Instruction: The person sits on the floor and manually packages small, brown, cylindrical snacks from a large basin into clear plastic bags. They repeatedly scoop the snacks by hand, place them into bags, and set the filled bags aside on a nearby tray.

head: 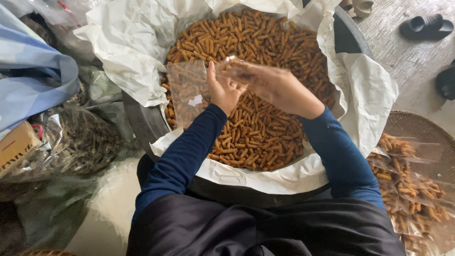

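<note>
A big dark basin (142, 124) lined with white paper (132, 52) holds a heap of short orange-brown snack sticks (258, 132). My left hand (222, 92) grips a small stack of clear plastic bags (188, 92) over the left side of the heap. My right hand (279, 90) is blurred and pulls one clear bag (234, 68) off that stack, just right of my left hand. Both arms wear dark blue sleeves.
A woven tray (417, 128) at the right carries several filled clear packets of sticks (407, 185). Large plastic sacks (71, 142) and a blue cloth (33, 76) lie at the left. Black sandals (426, 26) rest on the concrete floor at the top right.
</note>
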Tool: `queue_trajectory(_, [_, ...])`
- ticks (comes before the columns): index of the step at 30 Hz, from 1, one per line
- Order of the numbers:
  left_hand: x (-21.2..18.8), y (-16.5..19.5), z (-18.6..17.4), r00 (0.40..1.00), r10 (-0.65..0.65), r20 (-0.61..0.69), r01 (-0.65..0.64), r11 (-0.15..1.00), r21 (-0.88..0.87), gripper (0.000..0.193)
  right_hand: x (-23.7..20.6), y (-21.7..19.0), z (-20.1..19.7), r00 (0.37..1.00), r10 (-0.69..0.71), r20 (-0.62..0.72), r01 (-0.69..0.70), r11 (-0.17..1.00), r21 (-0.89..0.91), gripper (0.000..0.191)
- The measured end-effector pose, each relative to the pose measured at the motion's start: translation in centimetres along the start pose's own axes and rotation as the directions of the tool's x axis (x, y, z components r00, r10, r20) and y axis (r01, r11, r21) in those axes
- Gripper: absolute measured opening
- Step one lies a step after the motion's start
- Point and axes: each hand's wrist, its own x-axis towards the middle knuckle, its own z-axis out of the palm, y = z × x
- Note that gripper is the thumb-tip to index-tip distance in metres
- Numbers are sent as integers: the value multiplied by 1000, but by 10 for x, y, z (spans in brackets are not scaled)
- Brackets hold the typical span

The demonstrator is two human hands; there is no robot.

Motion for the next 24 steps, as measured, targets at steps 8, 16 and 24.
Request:
queue_trajectory(8, [0, 3, 2, 999, -1, 48, 1, 1000, -1, 37, 8, 15, 33, 998, 51, -30, -59, 928, -368, 55])
queue_trajectory(16, [15, 36, 0, 984, 161, -77, -170, 977, -131, 38, -4, 19, 32, 964, -12, -267, 13, 1000, 1, 12])
queue_trajectory(24, [26, 60, -10, 941, 259, -218, -310, 917, -250, 50, -29, 109, 120, 730, 672, 123, -672, 739, -47, 62])
